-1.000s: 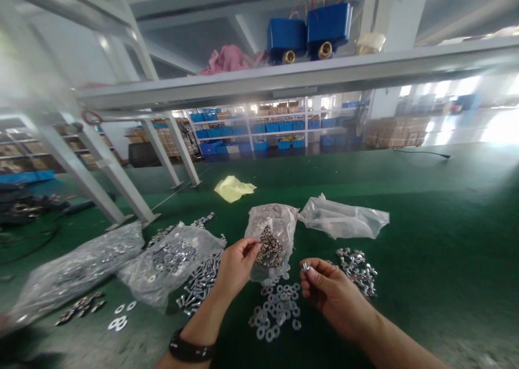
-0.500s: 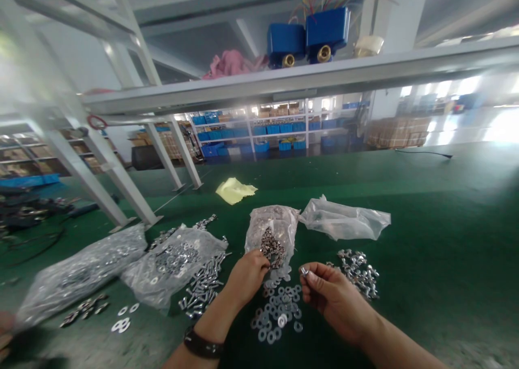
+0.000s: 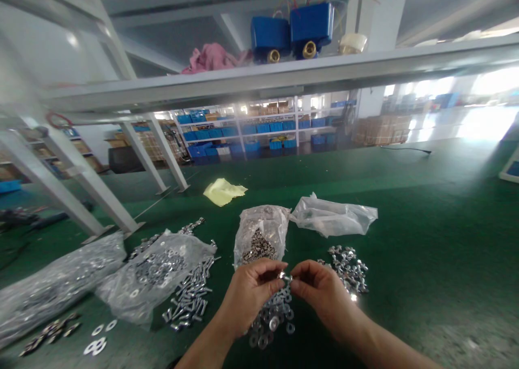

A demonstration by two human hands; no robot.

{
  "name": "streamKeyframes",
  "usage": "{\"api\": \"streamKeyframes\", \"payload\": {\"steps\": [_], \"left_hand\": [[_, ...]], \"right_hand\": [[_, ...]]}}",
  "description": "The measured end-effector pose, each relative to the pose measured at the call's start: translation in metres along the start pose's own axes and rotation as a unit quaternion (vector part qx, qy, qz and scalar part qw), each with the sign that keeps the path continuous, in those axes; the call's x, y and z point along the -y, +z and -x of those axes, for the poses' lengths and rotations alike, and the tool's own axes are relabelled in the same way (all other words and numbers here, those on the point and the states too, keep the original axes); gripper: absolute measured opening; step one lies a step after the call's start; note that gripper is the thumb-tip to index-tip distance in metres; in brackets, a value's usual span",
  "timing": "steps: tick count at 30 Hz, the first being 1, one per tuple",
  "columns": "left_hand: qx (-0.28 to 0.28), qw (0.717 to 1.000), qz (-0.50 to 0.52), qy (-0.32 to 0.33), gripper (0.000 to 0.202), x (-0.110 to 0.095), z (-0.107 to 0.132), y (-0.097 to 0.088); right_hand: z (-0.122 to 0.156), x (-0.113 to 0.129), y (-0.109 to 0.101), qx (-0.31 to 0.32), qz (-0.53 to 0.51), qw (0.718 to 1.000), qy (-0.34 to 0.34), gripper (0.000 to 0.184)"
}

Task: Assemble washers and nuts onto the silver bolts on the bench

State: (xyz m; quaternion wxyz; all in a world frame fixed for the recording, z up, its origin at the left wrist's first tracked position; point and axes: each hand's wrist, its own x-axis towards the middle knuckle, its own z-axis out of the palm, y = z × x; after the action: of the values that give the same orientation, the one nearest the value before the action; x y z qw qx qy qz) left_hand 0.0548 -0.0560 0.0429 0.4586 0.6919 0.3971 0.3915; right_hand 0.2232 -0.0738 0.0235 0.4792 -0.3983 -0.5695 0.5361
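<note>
My left hand (image 3: 253, 290) and my right hand (image 3: 322, 290) meet above a pile of flat washers (image 3: 278, 309), fingertips pinched closed. Between the left fingertips sits a small shiny metal piece (image 3: 281, 275), too small to name. The right fingers grip a short silver bolt (image 3: 288, 279), mostly hidden, its end close to the left hand's piece; I cannot tell whether they touch. Just behind the left hand lies an open plastic bag (image 3: 267, 217) of small brownish metal parts (image 3: 258, 246). Right of the right hand is a heap of short silver bolt pieces (image 3: 349, 269).
Loose long bolts (image 3: 188, 299) lie at left beside a bag of washers (image 3: 162, 266) and a long filled bag (image 3: 60, 282). A flattened plastic bag (image 3: 334, 216) and yellow paper (image 3: 224, 191) lie behind. A raised shelf (image 3: 243, 74) on metal legs spans the bench, holding blue boxes (image 3: 311, 26).
My left hand has left the bag of small parts with a small metal piece and come to my right hand. The right hand still holds the bolt. The view has shifted right.
</note>
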Motion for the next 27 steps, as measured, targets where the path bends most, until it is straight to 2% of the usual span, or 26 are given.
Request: {"api": "streamKeyframes", "payload": {"steps": [5, 10, 13, 19, 24, 27], "left_hand": [[-0.002, 0.999, -0.025, 0.025, 0.025, 0.005, 0.001, 0.007], [-0.034, 0.999, -0.016, -0.004, 0.025, 0.006, 0.001, 0.01], [-0.043, 0.999, -0.01, -0.019, 0.026, 0.004, 0.002, 0.01], [-0.024, 0.999, -0.031, 0.021, 0.027, -0.002, 0.005, 0.013], [-0.037, 0.994, 0.044, -0.088, 0.032, 0.003, 0.003, 0.011], [-0.035, 0.986, 0.132, -0.1, 0.026, 0.01, 0.002, 0.011]], "right_hand": [[0.001, 0.005, -0.001, -0.028, 0.136, 0.989, -0.045, 0.012], [0.004, 0.013, -0.002, -0.066, 0.242, 0.964, -0.091, 0.011], [0.005, 0.014, -0.002, -0.071, 0.26, 0.958, -0.096, 0.009], [0.004, 0.01, -0.004, -0.084, 0.268, 0.956, -0.087, 0.009], [0.003, 0.013, -0.004, -0.065, 0.238, 0.966, -0.08, 0.011], [0.005, 0.016, -0.003, -0.052, 0.235, 0.967, -0.087, 0.01]]}}
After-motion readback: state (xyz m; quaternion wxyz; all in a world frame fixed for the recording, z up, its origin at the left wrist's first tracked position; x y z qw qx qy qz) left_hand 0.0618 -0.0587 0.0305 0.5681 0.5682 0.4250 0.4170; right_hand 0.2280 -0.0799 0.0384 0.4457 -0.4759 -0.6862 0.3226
